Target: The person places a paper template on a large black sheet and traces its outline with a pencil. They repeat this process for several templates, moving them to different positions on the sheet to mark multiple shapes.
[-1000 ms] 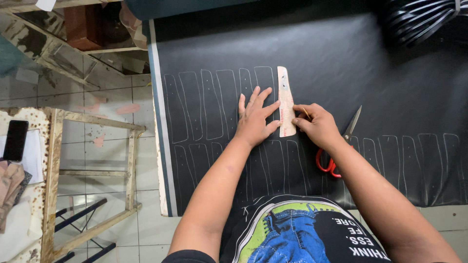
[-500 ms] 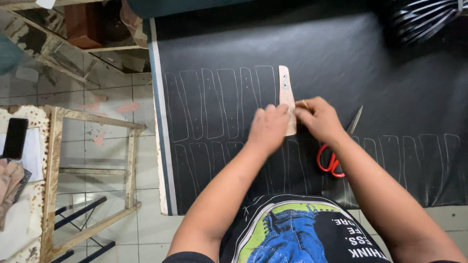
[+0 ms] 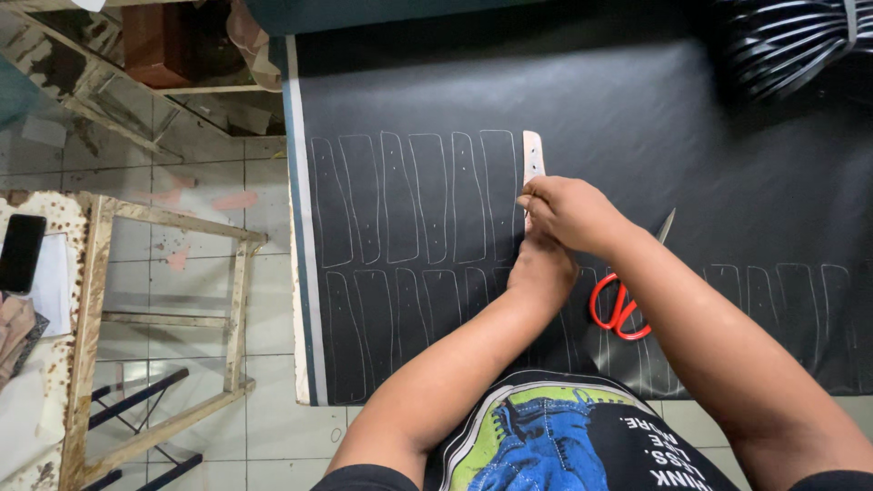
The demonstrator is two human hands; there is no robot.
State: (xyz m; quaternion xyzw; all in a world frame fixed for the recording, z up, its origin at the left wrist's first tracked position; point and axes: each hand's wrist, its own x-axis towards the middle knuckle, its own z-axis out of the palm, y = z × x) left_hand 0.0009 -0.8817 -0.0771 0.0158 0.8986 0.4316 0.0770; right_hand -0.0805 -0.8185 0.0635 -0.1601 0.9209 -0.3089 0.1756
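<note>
Since a second ago both hands have closed in: the left hand (image 3: 543, 268), then spread flat beside the pale strip template (image 3: 533, 159), now sits tucked under the right hand (image 3: 568, 211), whose fingers are curled shut over the template's lower part; whether they pinch a marker cannot be told. The template lies on the black sheet (image 3: 637, 118), just right of the upper row of chalk outlines (image 3: 409, 195). Two rows are drawn; bare sheet remains toward the right edge. Red scissors (image 3: 623, 300) lie untouched nearby.

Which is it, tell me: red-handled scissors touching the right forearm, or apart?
Cannot tell. In the head view the right forearm overlaps the scissors, hiding any contact or gap.
</note>
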